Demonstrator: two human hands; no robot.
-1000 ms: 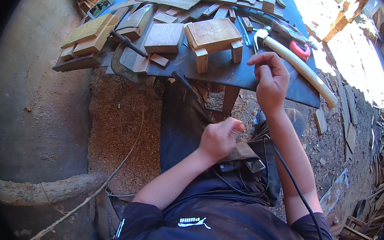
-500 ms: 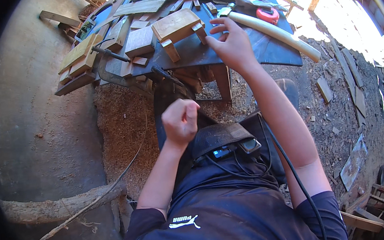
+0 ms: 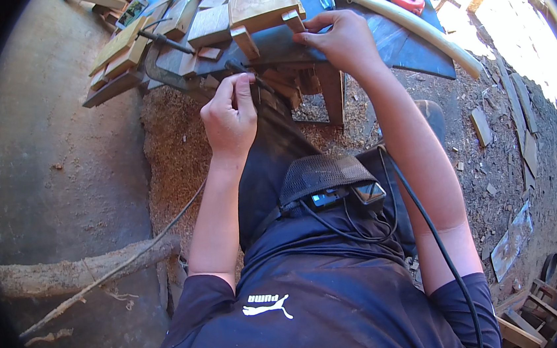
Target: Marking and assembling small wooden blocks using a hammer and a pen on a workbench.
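Observation:
A pale wooden block (image 3: 262, 6) rests at the table's near edge, with a slanting wooden leg (image 3: 245, 43) under its left end. Under its right end is a short wooden peg (image 3: 292, 20). My right hand (image 3: 346, 41) has thumb and forefinger closed at the lower end of this peg. My left hand (image 3: 230, 115) is raised in front of the table edge with fingers curled and thumb pressed against them, close to a dark clamp handle (image 3: 236, 66). What lies inside those fingers, if anything, is hidden.
A hammer with a long pale handle (image 3: 415, 28) and a red tape measure (image 3: 408, 1) lie on the dark table (image 3: 379, 39). Another black clamp handle (image 3: 166, 41) is at the left, beside stacked boards (image 3: 122, 55). Sawdust and offcuts litter the ground. A cable (image 3: 428, 220) runs along my right side.
My left hand has risen toward the table edge near the clamp handle. My right hand, fingers apart before, has closed at the peg. The table appears higher in view.

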